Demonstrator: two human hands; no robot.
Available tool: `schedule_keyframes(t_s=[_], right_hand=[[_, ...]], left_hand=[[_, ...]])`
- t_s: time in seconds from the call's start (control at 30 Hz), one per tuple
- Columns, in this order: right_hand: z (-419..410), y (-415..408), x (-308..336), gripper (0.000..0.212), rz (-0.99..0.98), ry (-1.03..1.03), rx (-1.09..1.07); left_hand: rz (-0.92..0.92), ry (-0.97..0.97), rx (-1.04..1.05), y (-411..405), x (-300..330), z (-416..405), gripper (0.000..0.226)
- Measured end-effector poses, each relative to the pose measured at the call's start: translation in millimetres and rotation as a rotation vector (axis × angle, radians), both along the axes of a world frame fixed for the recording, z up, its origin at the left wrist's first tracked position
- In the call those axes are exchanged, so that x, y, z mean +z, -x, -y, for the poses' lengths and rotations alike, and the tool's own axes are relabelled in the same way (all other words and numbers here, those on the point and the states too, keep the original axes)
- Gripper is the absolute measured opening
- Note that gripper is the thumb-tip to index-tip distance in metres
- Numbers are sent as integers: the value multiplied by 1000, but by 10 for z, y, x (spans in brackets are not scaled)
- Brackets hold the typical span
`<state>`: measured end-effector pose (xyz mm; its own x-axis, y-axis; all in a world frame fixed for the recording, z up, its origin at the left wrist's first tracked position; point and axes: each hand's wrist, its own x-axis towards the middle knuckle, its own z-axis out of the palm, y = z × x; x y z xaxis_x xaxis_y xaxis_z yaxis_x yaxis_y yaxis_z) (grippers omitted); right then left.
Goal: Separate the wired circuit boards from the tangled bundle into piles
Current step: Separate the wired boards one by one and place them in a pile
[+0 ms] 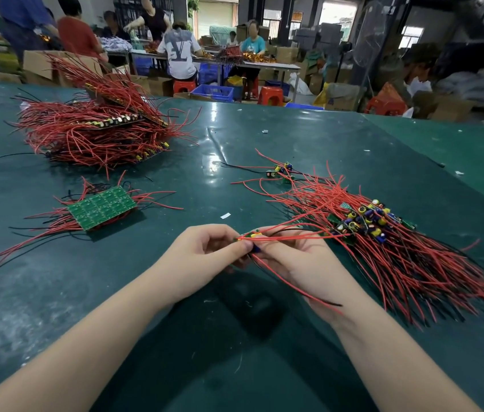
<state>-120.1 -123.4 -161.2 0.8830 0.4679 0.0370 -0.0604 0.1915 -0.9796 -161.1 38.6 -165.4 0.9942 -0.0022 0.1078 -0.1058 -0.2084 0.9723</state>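
Head view shows both sets of fingers pinched together on one small wired circuit board (251,234), held just above the table (175,292) near the middle of its near edge. The left hand (202,260) grips the board's left end between thumb and forefinger; the right hand (291,263) pinches it from the other side, with red wires running off across its palm and toward the right.

The board looks very light and stiff but probably fragile: its yellow and blue parts stand proud and could snap off, so the bare green edges seem the safest hold. The thin, springy wires likely snag on their neighbours, so pulling by them risks the solder joints.

Just right of the hands lies the tangled bundle (383,233), a fan of red and black leads with small boards clustered at its far end. Toward the left edge sits a neat stack of green boards (101,208), solder side up. Beyond it, near the far left corner, rises a large heap (98,129) of boards bristling with red wire.
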Motion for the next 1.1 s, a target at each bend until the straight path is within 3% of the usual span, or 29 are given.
schedule_keyframes(t_s=[0.23, 0.33, 0.9, 1.0, 1.1], right_hand=[[42, -7, 67, 25, -88, -111, 105], [57, -36, 62, 13, -133, -116, 107], [151, -113, 56, 13, -227, -165, 255], [135, -116, 52, 14, -252, -153, 159], [134, -130, 58, 12, -193, -103, 60]], left_hand=[[7, 6, -49, 29, 31, -33, 33], [20, 7, -68, 31, 43, -44, 30], [-8, 118, -165, 78, 137, -53, 19], [9, 35, -72, 61, 126, -85, 8], [106, -289, 71, 44, 92, -167, 6]])
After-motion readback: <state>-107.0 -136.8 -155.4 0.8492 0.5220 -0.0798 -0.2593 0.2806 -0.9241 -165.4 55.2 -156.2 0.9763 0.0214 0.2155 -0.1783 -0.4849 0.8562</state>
